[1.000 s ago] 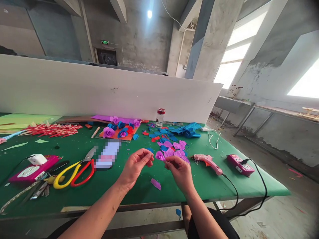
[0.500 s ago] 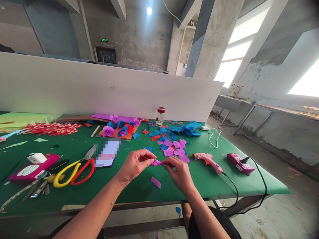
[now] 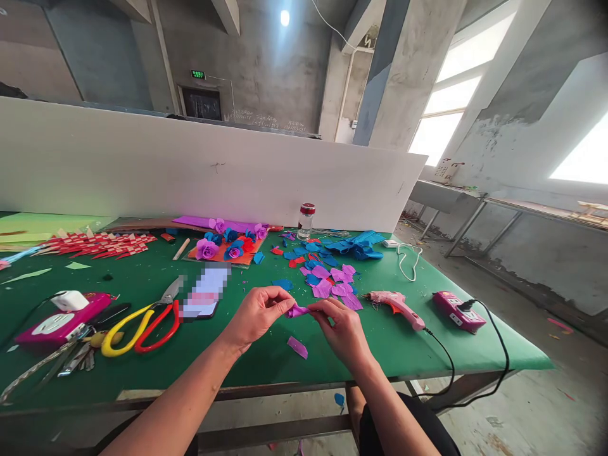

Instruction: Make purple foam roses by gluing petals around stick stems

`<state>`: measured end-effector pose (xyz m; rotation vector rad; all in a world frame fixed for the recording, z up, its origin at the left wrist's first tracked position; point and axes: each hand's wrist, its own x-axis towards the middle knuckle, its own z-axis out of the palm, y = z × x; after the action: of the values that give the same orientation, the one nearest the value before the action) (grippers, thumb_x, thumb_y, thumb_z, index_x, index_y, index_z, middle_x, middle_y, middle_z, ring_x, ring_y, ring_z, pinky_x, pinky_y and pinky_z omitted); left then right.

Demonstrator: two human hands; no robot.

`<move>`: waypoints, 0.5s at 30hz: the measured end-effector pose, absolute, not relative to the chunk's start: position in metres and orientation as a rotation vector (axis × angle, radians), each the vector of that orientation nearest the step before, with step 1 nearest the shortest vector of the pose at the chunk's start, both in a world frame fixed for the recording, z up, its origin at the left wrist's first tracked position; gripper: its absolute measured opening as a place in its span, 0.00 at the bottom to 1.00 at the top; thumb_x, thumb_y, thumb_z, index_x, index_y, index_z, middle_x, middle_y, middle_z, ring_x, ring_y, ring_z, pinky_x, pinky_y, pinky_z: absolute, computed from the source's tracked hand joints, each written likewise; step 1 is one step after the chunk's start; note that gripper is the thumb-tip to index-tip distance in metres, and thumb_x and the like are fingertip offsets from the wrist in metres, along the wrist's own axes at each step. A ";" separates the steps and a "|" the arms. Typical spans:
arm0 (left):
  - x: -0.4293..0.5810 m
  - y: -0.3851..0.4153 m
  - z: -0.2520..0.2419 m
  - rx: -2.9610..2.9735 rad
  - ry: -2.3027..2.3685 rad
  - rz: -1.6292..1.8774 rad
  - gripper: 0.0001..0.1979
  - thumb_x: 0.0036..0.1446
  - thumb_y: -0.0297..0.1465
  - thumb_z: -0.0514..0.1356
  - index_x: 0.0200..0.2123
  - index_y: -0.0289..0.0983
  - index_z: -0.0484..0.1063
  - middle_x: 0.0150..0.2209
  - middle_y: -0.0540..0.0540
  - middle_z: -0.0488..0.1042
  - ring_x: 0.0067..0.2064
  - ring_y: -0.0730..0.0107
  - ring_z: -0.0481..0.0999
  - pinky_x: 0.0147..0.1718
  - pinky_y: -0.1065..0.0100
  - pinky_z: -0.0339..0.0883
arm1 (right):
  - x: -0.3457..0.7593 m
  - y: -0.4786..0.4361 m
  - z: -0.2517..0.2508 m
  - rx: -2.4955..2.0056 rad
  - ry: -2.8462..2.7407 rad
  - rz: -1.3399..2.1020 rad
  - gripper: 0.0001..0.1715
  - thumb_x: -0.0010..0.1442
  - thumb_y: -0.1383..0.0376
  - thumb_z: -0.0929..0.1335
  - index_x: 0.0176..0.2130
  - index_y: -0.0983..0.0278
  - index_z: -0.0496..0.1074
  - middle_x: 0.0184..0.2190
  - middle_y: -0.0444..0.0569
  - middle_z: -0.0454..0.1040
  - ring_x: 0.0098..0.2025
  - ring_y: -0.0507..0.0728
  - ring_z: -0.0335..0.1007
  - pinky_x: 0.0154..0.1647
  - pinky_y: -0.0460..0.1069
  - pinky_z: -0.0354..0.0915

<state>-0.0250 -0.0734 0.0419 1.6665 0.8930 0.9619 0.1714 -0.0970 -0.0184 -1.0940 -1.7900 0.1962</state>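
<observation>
The bare left hand [image 3: 259, 320] pinches one end of a small, rolled piece of thin purple paper [image 3: 297, 311] between thumb and fingers, while the bare right hand [image 3: 339, 329] grips its other end, holding it over the smooth green tabletop [image 3: 273, 367]. Nearer the person lies a single flat purple paper strip [image 3: 297, 347]; beyond the right hand are scattered purple paper petals [image 3: 322, 289], with a pink plastic glue gun [image 3: 403, 310] to its right

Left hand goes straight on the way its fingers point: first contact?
Most likely the purple piece the left hand pinches, then the right hand at its other end; depth is hard to judge.
</observation>
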 end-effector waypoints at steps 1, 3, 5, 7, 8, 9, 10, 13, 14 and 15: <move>-0.024 -0.074 0.041 1.622 0.889 0.970 0.11 0.53 0.37 0.63 0.25 0.36 0.74 0.27 0.48 0.72 0.32 0.70 0.69 0.37 0.68 0.63 | 0.171 -0.097 -0.018 -1.089 -1.787 0.188 0.09 0.62 0.69 0.66 0.37 0.60 0.76 0.32 0.46 0.77 0.34 0.53 0.73 0.34 0.45 0.65; -0.022 -0.076 0.039 1.503 0.863 0.985 0.11 0.52 0.37 0.63 0.24 0.36 0.73 0.26 0.49 0.71 0.31 0.71 0.68 0.37 0.68 0.63 | 0.170 -0.098 -0.017 -1.083 -1.783 0.194 0.09 0.62 0.68 0.66 0.37 0.60 0.76 0.32 0.46 0.77 0.34 0.53 0.73 0.34 0.46 0.65; -0.019 -0.077 0.038 1.394 0.827 0.983 0.12 0.53 0.37 0.63 0.24 0.36 0.73 0.25 0.50 0.70 0.30 0.72 0.67 0.36 0.69 0.63 | 0.169 -0.100 -0.015 -1.085 -1.778 0.227 0.09 0.62 0.67 0.66 0.36 0.60 0.76 0.32 0.47 0.77 0.34 0.54 0.73 0.34 0.46 0.66; -0.019 -0.078 0.037 1.348 0.808 0.975 0.13 0.53 0.39 0.62 0.24 0.36 0.72 0.25 0.49 0.70 0.30 0.72 0.68 0.35 0.69 0.64 | 0.169 -0.100 -0.013 -1.093 -1.763 0.272 0.08 0.61 0.67 0.66 0.36 0.60 0.77 0.32 0.47 0.77 0.34 0.54 0.73 0.34 0.46 0.66; -0.019 -0.077 0.037 1.347 0.809 0.976 0.13 0.53 0.40 0.62 0.24 0.36 0.72 0.25 0.49 0.71 0.30 0.71 0.68 0.35 0.68 0.64 | 0.170 -0.100 -0.012 -1.097 -1.751 0.293 0.08 0.61 0.67 0.66 0.35 0.60 0.77 0.32 0.47 0.78 0.33 0.54 0.73 0.34 0.47 0.66; -0.021 -0.076 0.038 1.350 0.818 0.984 0.14 0.54 0.41 0.62 0.25 0.36 0.73 0.25 0.48 0.72 0.30 0.71 0.69 0.35 0.68 0.65 | 0.171 -0.100 -0.011 -1.099 -1.738 0.309 0.08 0.60 0.67 0.66 0.35 0.61 0.77 0.31 0.47 0.78 0.32 0.54 0.73 0.33 0.47 0.67; -0.023 -0.075 0.039 1.353 0.832 1.001 0.15 0.54 0.42 0.61 0.25 0.36 0.73 0.26 0.47 0.72 0.30 0.70 0.70 0.36 0.67 0.65 | 0.172 -0.100 -0.011 -1.101 -1.728 0.324 0.08 0.60 0.67 0.67 0.35 0.61 0.77 0.31 0.47 0.78 0.32 0.54 0.73 0.33 0.47 0.67; -0.031 -0.070 0.040 1.385 0.903 1.075 0.18 0.54 0.45 0.61 0.23 0.35 0.74 0.26 0.46 0.73 0.31 0.69 0.71 0.36 0.66 0.66 | 0.176 -0.098 -0.011 -1.114 -1.718 0.368 0.09 0.59 0.67 0.66 0.36 0.61 0.77 0.30 0.46 0.77 0.30 0.54 0.73 0.32 0.46 0.67; -0.032 -0.068 0.039 1.409 0.931 1.095 0.18 0.53 0.45 0.61 0.24 0.35 0.74 0.26 0.46 0.73 0.31 0.69 0.71 0.36 0.66 0.66 | 0.177 -0.097 -0.012 -1.121 -1.715 0.383 0.09 0.60 0.67 0.66 0.37 0.61 0.77 0.29 0.46 0.77 0.30 0.54 0.73 0.32 0.46 0.67; -0.033 -0.067 0.039 1.436 0.953 1.104 0.17 0.53 0.45 0.61 0.25 0.36 0.75 0.28 0.46 0.74 0.31 0.69 0.71 0.36 0.67 0.66 | 0.177 -0.096 -0.012 -1.130 -1.712 0.398 0.09 0.59 0.67 0.66 0.37 0.62 0.77 0.29 0.46 0.77 0.29 0.54 0.73 0.32 0.46 0.67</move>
<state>-0.0334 -0.0672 0.0388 1.4362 0.9533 1.1039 0.1769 -0.0964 -0.0124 -1.1299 -1.7116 0.3978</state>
